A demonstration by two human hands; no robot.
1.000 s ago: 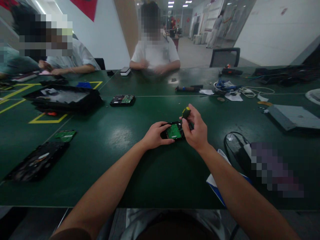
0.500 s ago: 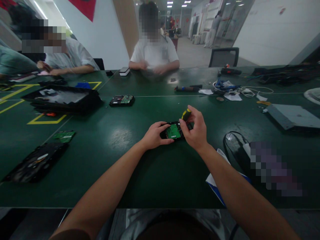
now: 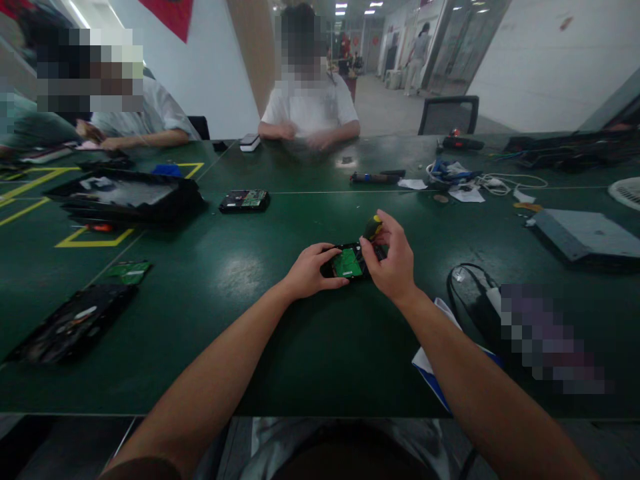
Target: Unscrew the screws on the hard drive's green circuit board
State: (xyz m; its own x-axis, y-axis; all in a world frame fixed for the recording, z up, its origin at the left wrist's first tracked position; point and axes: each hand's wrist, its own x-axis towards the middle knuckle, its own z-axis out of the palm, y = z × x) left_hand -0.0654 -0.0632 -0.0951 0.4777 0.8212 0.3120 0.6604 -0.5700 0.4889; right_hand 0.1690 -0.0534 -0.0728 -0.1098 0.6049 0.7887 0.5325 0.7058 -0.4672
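Note:
A hard drive (image 3: 349,262) with a green circuit board facing up lies on the green table (image 3: 320,360) before me. Thumb and fingers of my left hand (image 3: 311,270) grip its left end from both long sides. My right hand (image 3: 393,257) is closed around a yellow and black screwdriver (image 3: 373,229), held tilted over the drive's right part. The screwdriver's tip is too small to make out, and my right fingers cover the drive's right end.
At left lie a black drive casing (image 3: 75,323) and a loose green circuit board (image 3: 129,271). Farther back are a black tray (image 3: 130,197) and another hard drive (image 3: 244,201). A metal box (image 3: 587,233) and cables (image 3: 470,175) lie at right. A person (image 3: 310,100) sits opposite.
The screwdriver's handle has turned slightly in my right fingers, showing less yellow. Both hands and the hard drive stay in place.

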